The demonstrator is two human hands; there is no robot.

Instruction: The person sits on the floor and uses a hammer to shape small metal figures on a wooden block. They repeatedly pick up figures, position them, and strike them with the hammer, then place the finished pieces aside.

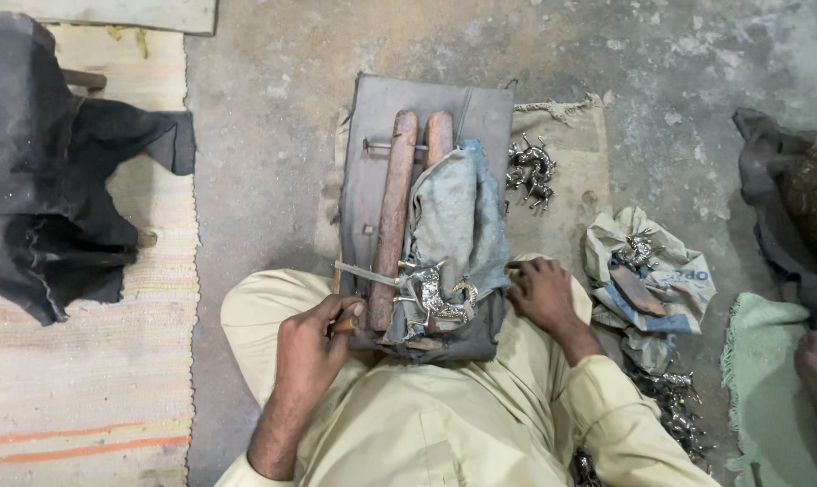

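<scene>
Clenched round a short wooden handle [343, 323], my left hand [311, 347] sat low and left of centre in the frame, its thumb pressed against the near end of a long reddish wooden bar [392, 216]. That bar and a shorter one [439, 137] beside it lay lengthwise on a dark board [372, 117] propped over my lap, running from the middle of the frame up towards the top. A grey-blue cloth [453, 225] was draped over the right side of the board, and on its near end lay a small shiny metal animal figure [433, 296], just right of my left thumb. A thin metal strip [363, 273] crossed the long bar just above it.

My right hand [542, 293] rested right of centre, its grip released, fingers curled loosely against the edge of the cloth and touching it, holding nothing (as far as I could see).

More metal figures [531, 171] were heaped on a sandy mat [575, 144] above my right hand. Further right, crumpled paper [661, 271] on the concrete floor [273, 108] held another figure, and a few more lay near the bottom right. A black garment [47, 162] lay over a striped rug [92, 379] at the upper left.
</scene>
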